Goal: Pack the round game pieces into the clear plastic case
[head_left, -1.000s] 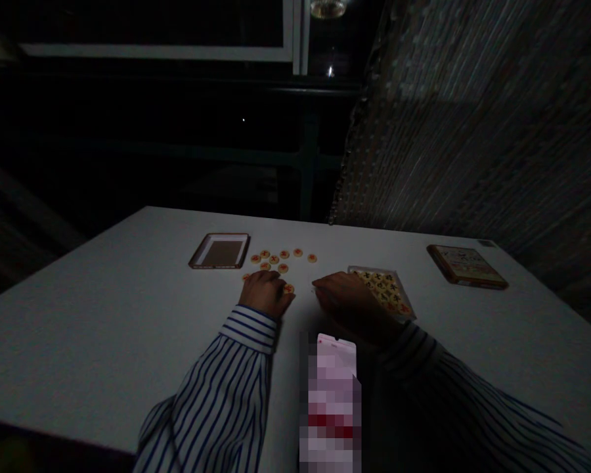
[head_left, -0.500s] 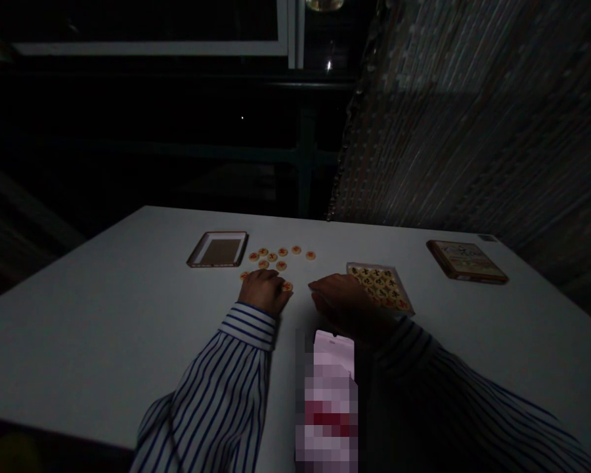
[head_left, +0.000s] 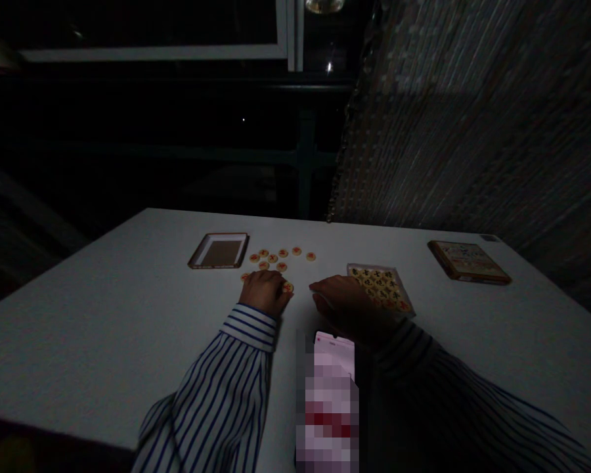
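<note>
My left hand (head_left: pixel 262 292) rests on the white table, fingers curled, beside a round wooden piece with a red character (head_left: pixel 288 288) at its fingertips. Whether it grips that piece is unclear. Several similar pieces (head_left: pixel 272 259) lie loose just beyond it. To the right, my right hand (head_left: pixel 342 299) is on the table with its fingers bent together; what they hold, if anything, is hidden. It partly covers a tray of pieces (head_left: pixel 387 286) with black and red characters. A lit phone (head_left: pixel 333 355) lies between my forearms.
An open shallow box lid (head_left: pixel 218 250) sits at the back left of the table (head_left: pixel 103 315). A closed box with a printed top (head_left: pixel 469 261) is at the back right. A bead curtain (head_left: pixel 463 131) hangs behind the table.
</note>
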`<state>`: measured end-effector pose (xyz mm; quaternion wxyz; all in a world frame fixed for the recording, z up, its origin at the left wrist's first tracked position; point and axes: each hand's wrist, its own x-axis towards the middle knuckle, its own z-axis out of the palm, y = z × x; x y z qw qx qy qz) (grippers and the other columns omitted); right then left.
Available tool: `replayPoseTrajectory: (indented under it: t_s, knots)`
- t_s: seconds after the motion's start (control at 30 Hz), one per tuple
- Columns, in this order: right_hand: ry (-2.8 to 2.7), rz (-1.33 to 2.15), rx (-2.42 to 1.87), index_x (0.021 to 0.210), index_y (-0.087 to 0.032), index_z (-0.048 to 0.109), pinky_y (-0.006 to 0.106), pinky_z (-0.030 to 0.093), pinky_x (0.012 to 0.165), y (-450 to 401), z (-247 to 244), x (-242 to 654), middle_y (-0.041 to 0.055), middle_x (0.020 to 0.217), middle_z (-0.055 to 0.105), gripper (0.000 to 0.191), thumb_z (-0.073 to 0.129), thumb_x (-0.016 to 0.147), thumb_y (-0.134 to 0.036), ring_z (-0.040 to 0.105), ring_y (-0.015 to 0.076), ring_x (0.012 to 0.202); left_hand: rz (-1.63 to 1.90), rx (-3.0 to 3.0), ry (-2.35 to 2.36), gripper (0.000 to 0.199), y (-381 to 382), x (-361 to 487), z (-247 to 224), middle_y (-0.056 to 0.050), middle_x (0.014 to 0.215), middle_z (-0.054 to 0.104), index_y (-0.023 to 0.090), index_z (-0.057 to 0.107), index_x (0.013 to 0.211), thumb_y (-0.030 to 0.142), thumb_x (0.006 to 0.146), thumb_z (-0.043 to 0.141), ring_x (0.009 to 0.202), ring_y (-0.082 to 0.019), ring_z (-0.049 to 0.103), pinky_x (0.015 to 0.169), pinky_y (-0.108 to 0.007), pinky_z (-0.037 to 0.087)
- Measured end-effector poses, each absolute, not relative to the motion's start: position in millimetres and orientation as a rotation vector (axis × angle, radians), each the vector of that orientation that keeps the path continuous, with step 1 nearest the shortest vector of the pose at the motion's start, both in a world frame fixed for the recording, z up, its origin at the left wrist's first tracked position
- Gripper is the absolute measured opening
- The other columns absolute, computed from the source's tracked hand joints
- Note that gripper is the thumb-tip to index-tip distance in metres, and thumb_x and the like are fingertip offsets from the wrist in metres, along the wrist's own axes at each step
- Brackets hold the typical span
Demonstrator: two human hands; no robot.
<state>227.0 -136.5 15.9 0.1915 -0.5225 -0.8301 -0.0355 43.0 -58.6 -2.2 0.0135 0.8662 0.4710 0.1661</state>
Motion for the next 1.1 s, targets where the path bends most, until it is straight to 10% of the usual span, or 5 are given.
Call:
replayPoseTrajectory:
  t_s: [1.1]
  knots:
    - [-2.339,-0.105,-1.463,0.104,-0.014,0.056,0.035,0.035,0.078,-137.2,16.7,227.5,0.0091,0.095,0.061,0.030,0.034,0.087,-0.026,0.052,0.0191,0.089,1.199,1.605,1.025,0.025,-72.9,61.1,3.7,0.000,0.066,0.058,0.014,0.055,0.079,0.025,0.059,0.065,0.054,-0.008,0.050,0.054,-0.021,0.042]
